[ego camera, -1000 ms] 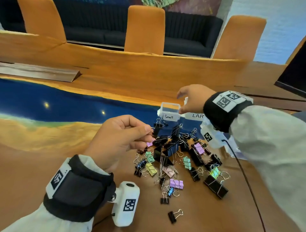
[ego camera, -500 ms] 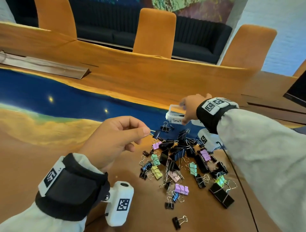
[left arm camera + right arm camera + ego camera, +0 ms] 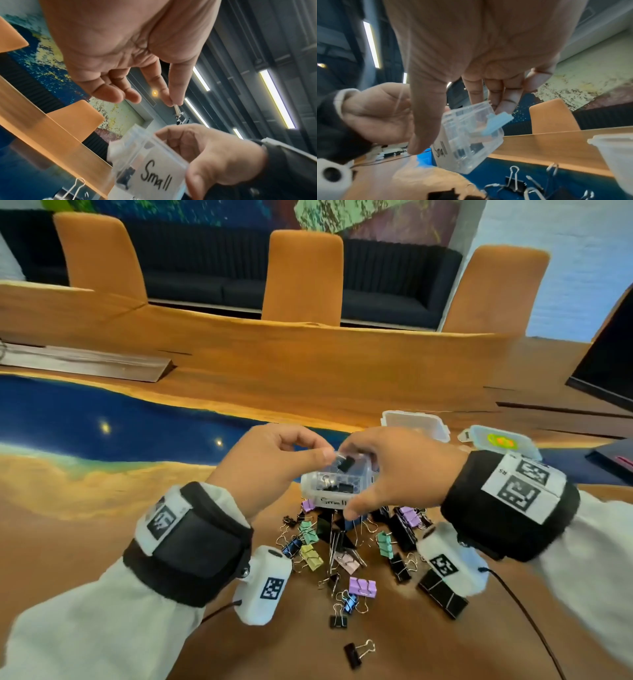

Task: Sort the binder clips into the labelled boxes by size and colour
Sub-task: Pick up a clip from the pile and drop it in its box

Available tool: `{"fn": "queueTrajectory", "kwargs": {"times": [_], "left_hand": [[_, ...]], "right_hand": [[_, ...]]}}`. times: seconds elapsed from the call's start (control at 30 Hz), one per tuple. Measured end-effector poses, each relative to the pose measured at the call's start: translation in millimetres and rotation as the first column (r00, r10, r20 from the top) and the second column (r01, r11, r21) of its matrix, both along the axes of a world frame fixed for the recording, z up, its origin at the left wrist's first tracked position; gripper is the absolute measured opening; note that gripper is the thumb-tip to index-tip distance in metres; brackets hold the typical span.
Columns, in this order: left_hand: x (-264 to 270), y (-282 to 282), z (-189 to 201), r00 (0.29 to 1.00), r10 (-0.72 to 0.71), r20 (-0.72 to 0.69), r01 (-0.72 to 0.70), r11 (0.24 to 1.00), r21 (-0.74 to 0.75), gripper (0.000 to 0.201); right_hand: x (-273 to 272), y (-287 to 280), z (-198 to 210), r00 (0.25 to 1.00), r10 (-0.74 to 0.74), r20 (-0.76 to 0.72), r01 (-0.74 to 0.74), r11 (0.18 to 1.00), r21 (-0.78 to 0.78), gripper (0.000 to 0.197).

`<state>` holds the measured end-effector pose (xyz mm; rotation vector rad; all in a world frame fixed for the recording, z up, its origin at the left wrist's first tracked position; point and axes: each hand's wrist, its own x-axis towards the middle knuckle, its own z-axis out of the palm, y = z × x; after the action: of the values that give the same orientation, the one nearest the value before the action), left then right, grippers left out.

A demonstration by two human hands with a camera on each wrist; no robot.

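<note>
My right hand (image 3: pixel 363 475) grips a clear plastic box labelled "Small" (image 3: pixel 330 491) and holds it tilted in the air above the pile of binder clips (image 3: pixel 342 546). Thumb and fingers clasp opposite walls of the Small box (image 3: pixel 471 142). Several small black clips lie inside it. My left hand (image 3: pixel 323 453) pinches the wire handles of a small black binder clip (image 3: pixel 346 464), which hangs just over the box's open top. In the left wrist view the small black clip (image 3: pixel 182 119) dangles below my fingertips (image 3: pixel 171 100), above the Small box (image 3: pixel 154 173).
The pile mixes black, purple, green, yellow, pink and blue clips of different sizes, with strays toward the near edge (image 3: pixel 354 654). Behind my right hand stand another clear box (image 3: pixel 414 422) and a lidded box with a coloured label (image 3: pixel 500 441). Orange chairs line the far side.
My right hand has lifted the Small box off the table and carried it near, over the pile. The left hand has kept its pinched clip and now meets the box.
</note>
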<state>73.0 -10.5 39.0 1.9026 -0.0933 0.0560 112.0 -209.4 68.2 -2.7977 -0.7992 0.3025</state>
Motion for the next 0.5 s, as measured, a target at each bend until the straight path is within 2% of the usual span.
{"fn": "queueTrajectory", "kwargs": {"times": [0.1,0.23,0.3,0.43,0.5], "left_hand": [[0,-3,0,1.000,0.001,-0.013,-0.001,0.998,0.067,0.012],[-4,8,1,0.997,0.062,-0.039,-0.066,0.993,-0.097,0.008],[-7,15,-1,0.996,0.075,-0.053,-0.081,0.989,-0.123,0.008],[-14,21,-6,0.996,0.067,-0.062,-0.074,0.991,-0.112,0.009],[-16,24,-6,0.996,0.059,-0.066,-0.065,0.992,-0.104,0.008]], "right_hand": [[3,-3,-1,0.999,-0.015,-0.041,0.016,0.999,0.033,0.080],[27,-11,1,0.995,-0.096,0.012,0.096,0.995,-0.012,0.081],[45,-11,2,0.988,-0.154,0.031,0.156,0.987,-0.035,0.082],[86,0,-3,0.952,-0.213,0.220,0.260,0.941,-0.216,0.075],[102,10,-9,0.945,-0.231,0.233,0.297,0.905,-0.304,0.072]]}}
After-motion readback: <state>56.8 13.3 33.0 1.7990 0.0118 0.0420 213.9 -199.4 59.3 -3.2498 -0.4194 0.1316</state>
